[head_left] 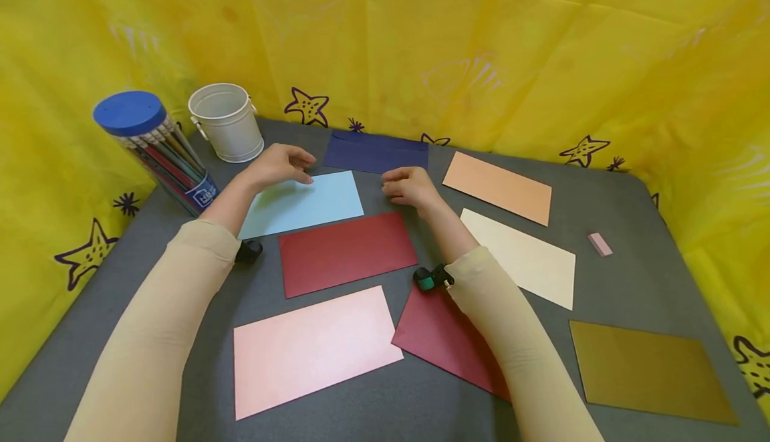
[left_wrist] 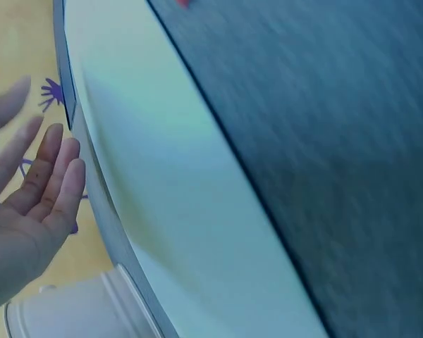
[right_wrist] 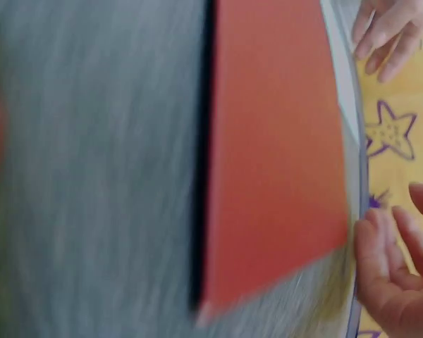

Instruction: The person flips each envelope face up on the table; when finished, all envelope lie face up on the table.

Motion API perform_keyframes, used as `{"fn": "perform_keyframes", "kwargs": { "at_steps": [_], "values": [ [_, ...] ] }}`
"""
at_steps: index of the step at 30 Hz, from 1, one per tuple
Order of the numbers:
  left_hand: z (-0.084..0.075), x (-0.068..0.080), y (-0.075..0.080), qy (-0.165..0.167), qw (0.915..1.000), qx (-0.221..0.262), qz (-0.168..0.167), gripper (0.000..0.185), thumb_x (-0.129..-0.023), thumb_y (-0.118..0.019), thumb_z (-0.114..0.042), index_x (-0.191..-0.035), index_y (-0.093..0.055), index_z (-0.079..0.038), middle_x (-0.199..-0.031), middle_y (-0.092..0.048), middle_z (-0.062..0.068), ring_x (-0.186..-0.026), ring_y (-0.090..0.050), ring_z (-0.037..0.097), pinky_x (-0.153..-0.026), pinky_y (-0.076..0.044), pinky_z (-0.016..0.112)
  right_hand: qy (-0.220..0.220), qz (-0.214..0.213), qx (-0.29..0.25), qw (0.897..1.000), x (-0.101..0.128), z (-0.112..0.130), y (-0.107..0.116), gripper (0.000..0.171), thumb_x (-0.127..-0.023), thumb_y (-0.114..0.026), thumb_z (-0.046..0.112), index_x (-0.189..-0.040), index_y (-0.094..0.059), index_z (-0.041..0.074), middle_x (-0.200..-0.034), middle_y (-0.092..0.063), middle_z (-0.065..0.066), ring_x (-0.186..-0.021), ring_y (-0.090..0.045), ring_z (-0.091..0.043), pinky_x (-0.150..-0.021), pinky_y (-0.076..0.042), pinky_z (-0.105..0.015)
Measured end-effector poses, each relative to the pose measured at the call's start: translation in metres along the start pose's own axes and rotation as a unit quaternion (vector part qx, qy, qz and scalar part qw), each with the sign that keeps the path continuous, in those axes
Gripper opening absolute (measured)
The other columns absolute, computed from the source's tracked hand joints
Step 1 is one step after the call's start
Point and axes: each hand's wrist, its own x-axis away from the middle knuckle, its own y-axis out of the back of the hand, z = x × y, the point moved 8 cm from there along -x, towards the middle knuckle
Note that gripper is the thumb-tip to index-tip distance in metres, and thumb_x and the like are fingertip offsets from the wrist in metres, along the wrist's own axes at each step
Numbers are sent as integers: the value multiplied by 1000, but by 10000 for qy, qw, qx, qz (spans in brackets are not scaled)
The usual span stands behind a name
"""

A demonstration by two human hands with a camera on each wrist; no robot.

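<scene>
fingers (left_wrist: 72, 189) hang loose, holding nothing: left hand (head_left: 278, 166) by the light blue card (head_left: 325, 202), right hand (head_left: 414, 190) near the dark blue card (head_left: 374, 152).

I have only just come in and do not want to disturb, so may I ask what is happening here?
A person is reaching over a grey table spread with coloured rectangles. The left hand is by the light blue rectangle, near a white bucket. The right hand is between the dark blue rectangle and the middle red rectangle. Neither hand grips anything at this moment.
</scene>
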Motion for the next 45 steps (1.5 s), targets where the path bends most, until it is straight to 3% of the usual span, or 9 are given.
{"fn": "perform_keyframes", "kwargs": {
  "at_steps": [4, 10, 21, 29, 36, 41, 45],
  "values": [
    [6, 5, 1, -118, 9989, -424, 177, 59, -86, -75, -13, -138, -52, 0, -141, -51, 26, -130, -48, 40, -111, -40, 53, -156, 353, 95, 9992, 2, 3, -19, 44, -92, -63, 4, -135, -56, -3, -138, -59, -22, -126, -60, -36, -107, -50, -44],
    [12, 8, -4, -157, 9973, -620, 364, 71, -80, -80, -14, -139, -47, 3, -137, -47, 29, -128, -43, 41, -110, -36, 55, -276, 458, 225, 9983, 4, 6, -35, 46, -89, -65, 2, -134, -57, -4, -140, -56, -20, -126, -59, -35, -108, -50, -43],
    [17, 8, -10, 54, 9908, -1334, 203, 67, -76, -83, -21, -128, -51, 7, -133, -45, 29, -127, -35, 46, -111, -31, 58, -200, 817, 1172, 9895, 1, 4, -49, 52, -88, -69, 8, -137, -55, -2, -146, -52, -15, -126, -57, -30, -109, -48, -41],
    [12, 8, -13, 97, 9846, -1742, 101, 61, -76, -82, -21, -120, -50, 7, -127, -44, 29, -121, -35, 46, -107, -31, 57, -167, 803, 1297, 9882, 1, 5, -52, 51, -87, -70, 9, -136, -57, 0, -145, -53, -15, -127, -54, -29, -110, -47, -41],
    [9, 10, -13, 176, 9873, -1576, 78, 62, -76, -83, -18, -118, -43, 4, -124, -46, 26, -117, -40, 43, -102, -33, 60, -246, 682, 966, 9927, 3, 5, -50, 45, -88, -69, 8, -130, -58, -2, -139, -54, -16, -115, -54, -26, -108, -48, -41],
    [4, 11, -12, 56, 9903, -1382, 109, 62, -77, -82, -16, -119, -40, 2, -126, -48, 27, -115, -45, 42, -101, -36, 56, -297, 428, 472, 9975, 5, 7, -44, 37, -89, -68, 6, -124, -57, -2, -126, -58, -18, -101, -60, -26, -102, -52, -41],
    [-3, 12, -7, -61, 9925, -1225, -6, 58, -79, -80, -13, -119, -40, 1, -127, -48, 27, -115, -45, 40, -102, -38, 55, -253, 288, 219, 9990, 5, 9, -42, 40, -89, -69, 8, -127, -57, -1, -124, -61, -18, -92, -65, -23, -95, -57, -39]
  ]
}}
